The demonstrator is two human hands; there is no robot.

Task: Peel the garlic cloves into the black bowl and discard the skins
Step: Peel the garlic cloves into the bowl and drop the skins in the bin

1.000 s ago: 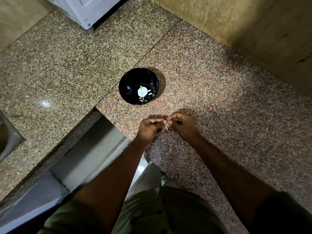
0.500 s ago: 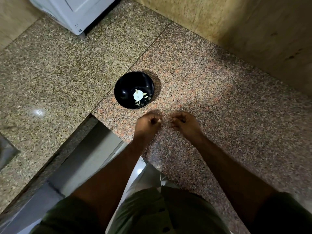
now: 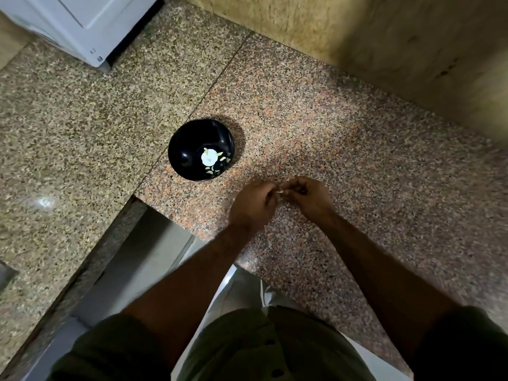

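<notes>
The black bowl (image 3: pixel 189 144) stands on the pinkish granite counter (image 3: pixel 343 138), holding a white garlic bulb (image 3: pixel 208 158) and several pale peeled cloves (image 3: pixel 217 167). To the bowl's lower right, my left hand (image 3: pixel 253 204) and my right hand (image 3: pixel 309 198) meet fingertip to fingertip just above the counter. A small pale garlic clove (image 3: pixel 281 191) is pinched between them; most of it is hidden by the fingers and blurred.
A white appliance (image 3: pixel 79 26) stands at the back left. A beige wall (image 3: pixel 384 37) runs along the back right. The counter's inner corner edge (image 3: pixel 154 213) drops to a gap at the lower left. A steel sink edge (image 3: pixel 5 276) shows at far left.
My hands were joined a second ago, came apart half a second ago, and are together again on the clove. The camera view has shifted, so the bowl sits further left of the hands.
</notes>
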